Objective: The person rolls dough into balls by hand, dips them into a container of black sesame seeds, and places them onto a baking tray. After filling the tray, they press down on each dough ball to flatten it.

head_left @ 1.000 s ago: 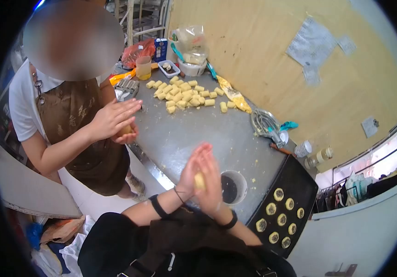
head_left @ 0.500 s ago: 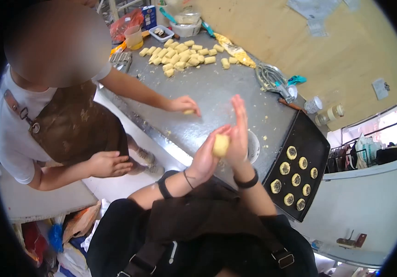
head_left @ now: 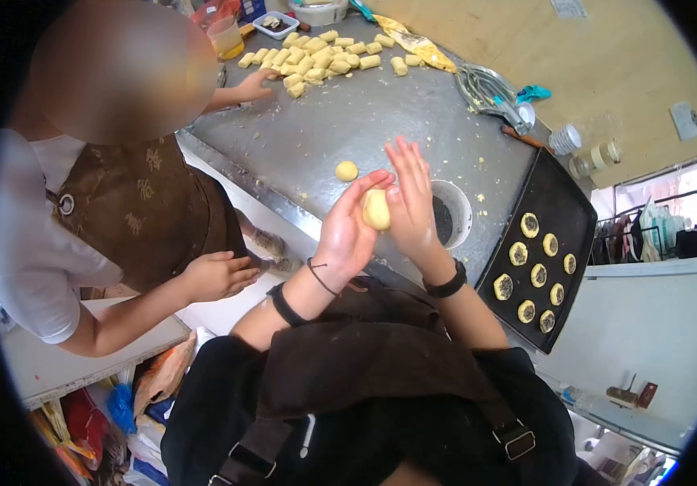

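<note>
A pale yellow dough ball (head_left: 376, 211) is between my palms, over the near part of the table. My left hand (head_left: 347, 235) cradles it, fingers pointing up and away from me. Against the ball's right side rests my right hand (head_left: 413, 212), its fingers stretched out. Just beyond my left fingertips a smaller dough ball (head_left: 347, 171) lies on the metal table (head_left: 300, 146). A white bowl (head_left: 468, 212) with dark, crumbly contents stands right behind my right hand, which hides part of it.
A black baking tray (head_left: 563, 190) with several dark-topped dough rounds (head_left: 539, 275) is at the right. A co-worker's hand (head_left: 256, 84) reaches beside the pile of dough pieces (head_left: 316, 61) at the back. Whisk attachments (head_left: 486, 89) and a piping bag (head_left: 413, 42) lie along the wall.
The co-worker's hand has left the small dough ball on the table and moved back to the pile. My hands have parted slightly around the ball, and the bowl shows more.
</note>
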Available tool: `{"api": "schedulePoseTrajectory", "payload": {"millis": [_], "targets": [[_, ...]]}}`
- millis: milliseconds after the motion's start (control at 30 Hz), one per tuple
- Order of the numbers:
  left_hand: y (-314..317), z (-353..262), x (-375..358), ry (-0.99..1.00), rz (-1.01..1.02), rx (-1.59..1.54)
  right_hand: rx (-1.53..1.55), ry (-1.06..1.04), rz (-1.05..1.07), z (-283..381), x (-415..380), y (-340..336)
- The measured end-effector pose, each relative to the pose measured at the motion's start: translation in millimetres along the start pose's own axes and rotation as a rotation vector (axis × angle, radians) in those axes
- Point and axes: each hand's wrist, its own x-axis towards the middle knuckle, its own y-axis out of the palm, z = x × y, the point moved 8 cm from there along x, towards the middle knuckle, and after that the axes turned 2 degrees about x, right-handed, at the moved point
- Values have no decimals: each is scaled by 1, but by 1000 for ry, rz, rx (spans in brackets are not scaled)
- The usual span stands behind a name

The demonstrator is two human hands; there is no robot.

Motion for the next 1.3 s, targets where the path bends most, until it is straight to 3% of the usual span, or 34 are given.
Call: {"api": "schedulePoseTrajectory", "payload": {"millis": [167, 233, 333, 433, 533, 633, 667, 800, 900, 933, 1000, 1067, 1133, 1300], "targets": [[-8, 16, -4, 54, -119, 90, 162, 52, -64, -8, -5, 7], [-20, 27, 3, -85, -128, 10, 238, 50, -48, -9, -5, 11], [-32, 33, 10, -224, -67, -75, 826, 286, 35, -10, -11, 9], [-18, 23, 10, -289, 17, -112, -62, -111, 288, 14, -16, -6], [-3, 24, -3, -416, 169, -89, -132, -101, 364, 8, -37, -8], [-22, 50, -14, -563, 270, 10, -2, -26, 298, -7, -55, -17], [-30, 56, -17, -577, 153, 28, -23, -10, 263, -9, -59, -22], [-54, 67, -7, -540, 151, 139, -10, 156, 169, -20, -75, -38], [-31, 54, 18, -347, 145, 617, 25, 246, -36, -42, -85, -85], [-10, 50, 33, -180, 290, 836, -22, 236, -173, -53, -94, -107], [27, 56, 51, -24, 455, 1246, -16, 456, -338, -74, -120, -147], [50, 77, 68, 99, 636, 1621, -37, 484, -410, -77, -137, -177], [55, 110, 85, 192, 830, 1963, -47, 494, -482, -77, -152, -200], [10, 193, 128, 389, 948, 2363, -21, 467, -611, -77, -185, -229]]}}
